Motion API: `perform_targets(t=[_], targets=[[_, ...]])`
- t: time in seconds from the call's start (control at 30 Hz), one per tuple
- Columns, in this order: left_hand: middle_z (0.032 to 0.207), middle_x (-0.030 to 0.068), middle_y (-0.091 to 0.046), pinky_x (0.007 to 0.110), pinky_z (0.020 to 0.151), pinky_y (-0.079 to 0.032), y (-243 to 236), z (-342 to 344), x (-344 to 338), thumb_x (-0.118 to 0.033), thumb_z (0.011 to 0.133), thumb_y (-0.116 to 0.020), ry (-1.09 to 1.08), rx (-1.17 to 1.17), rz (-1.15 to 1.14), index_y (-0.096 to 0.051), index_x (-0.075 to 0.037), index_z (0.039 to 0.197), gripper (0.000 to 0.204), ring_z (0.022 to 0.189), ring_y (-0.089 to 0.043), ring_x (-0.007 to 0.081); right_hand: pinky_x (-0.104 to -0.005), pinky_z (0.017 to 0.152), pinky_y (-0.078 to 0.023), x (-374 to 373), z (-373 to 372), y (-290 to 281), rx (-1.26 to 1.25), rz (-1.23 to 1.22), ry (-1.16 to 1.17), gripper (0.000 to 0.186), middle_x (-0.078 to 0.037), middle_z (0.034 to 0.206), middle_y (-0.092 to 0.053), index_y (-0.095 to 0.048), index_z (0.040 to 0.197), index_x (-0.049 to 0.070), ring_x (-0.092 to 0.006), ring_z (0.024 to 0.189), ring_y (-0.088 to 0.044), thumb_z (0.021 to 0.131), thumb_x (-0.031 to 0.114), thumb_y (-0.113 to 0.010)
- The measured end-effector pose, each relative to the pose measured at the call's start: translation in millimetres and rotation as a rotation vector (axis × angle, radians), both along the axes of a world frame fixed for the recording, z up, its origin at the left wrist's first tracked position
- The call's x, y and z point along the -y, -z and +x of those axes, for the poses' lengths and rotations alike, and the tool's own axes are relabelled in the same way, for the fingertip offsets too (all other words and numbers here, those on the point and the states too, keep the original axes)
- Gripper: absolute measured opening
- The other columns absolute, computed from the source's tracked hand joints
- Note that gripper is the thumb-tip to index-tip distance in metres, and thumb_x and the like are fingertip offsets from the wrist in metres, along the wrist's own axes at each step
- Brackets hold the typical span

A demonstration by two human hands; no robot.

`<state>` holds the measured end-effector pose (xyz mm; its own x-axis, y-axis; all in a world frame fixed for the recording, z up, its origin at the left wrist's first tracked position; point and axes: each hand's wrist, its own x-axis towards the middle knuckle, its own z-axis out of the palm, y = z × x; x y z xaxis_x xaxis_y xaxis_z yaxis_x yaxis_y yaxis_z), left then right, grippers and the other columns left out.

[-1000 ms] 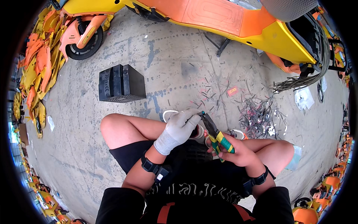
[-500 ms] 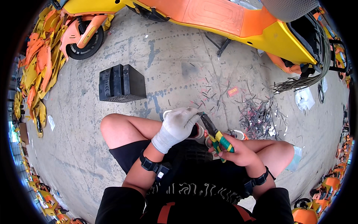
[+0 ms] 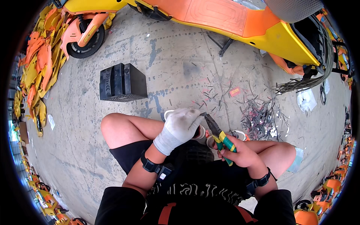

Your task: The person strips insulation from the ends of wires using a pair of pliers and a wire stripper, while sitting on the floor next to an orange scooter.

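My left hand (image 3: 177, 129), in a grey-white knit glove, is closed at the jaws of a pair of pliers, pinching something small and dark that I cannot make out. My bare right hand (image 3: 240, 153) grips the green-and-yellow handles of the pliers (image 3: 213, 125), whose dark jaws point up and left toward my gloved fingertips. Both hands are held over my crossed legs (image 3: 125, 133). Beyond them to the right, a tangled pile of cut wires and short black and red bits (image 3: 258, 120) lies on the concrete floor (image 3: 157, 56).
A black block, apparently a battery (image 3: 122, 84), stands left of centre. A yellow-and-orange scooter (image 3: 213, 15) spans the back, a bundle of cables (image 3: 296, 84) hanging at its right end. Body panels (image 3: 41, 71) are heaped at the left; white plastic scraps (image 3: 305, 99) lie at the right.
Since a second ago my gloved hand has shifted a little up and left, then slightly back right. The pliers and right hand have moved slightly right.
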<state>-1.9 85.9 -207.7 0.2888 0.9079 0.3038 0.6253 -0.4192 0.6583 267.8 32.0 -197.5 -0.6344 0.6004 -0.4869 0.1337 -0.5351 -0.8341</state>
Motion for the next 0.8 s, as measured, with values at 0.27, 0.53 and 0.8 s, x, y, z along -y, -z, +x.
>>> perform_targets(t=[0.27,0.53,0.8], targets=[[0.076,0.0136,-0.062,0.038,0.067,-0.049,12.6,-1.0,6.8,-0.013,0.095,-0.058,0.145,0.176,-0.046,-0.065,0.002,0.093,0.016,0.067,-0.06,0.0318,-0.0281,0.077,-0.052,7.7,-9.7,1.4,0.179,0.295,0.035,0.062,-0.007,0.111,-0.065,-0.036,0.151,0.004,-0.0135,0.084,-0.062,0.093,-0.007,-0.055],[0.05,-0.0061,-0.026,0.028,0.047,-0.028,48.7,-4.4,12.1,-0.024,0.108,-0.041,0.356,1.392,-1.3,-0.06,-0.005,0.086,0.035,0.039,-0.024,0.0101,-0.033,0.085,-0.053,1.2,-16.3,-14.1,0.317,0.497,-0.013,0.067,-0.015,0.111,-0.068,-0.041,0.149,0.007,-0.0257,0.094,-0.069,0.086,-0.008,-0.057],[0.05,-0.0113,-0.023,0.027,0.047,-0.024,4.6,4.2,23.9,-0.03,0.11,-0.036,0.426,1.744,-1.525,-0.06,-0.012,0.081,0.042,0.039,-0.021,0.0082,-0.041,0.095,-0.053,-0.4,-12.4,-10.6,0.434,0.882,-0.007,0.076,-0.022,0.127,-0.061,-0.043,0.149,0.01,-0.0417,0.113,-0.062,0.077,-0.009,-0.06]])
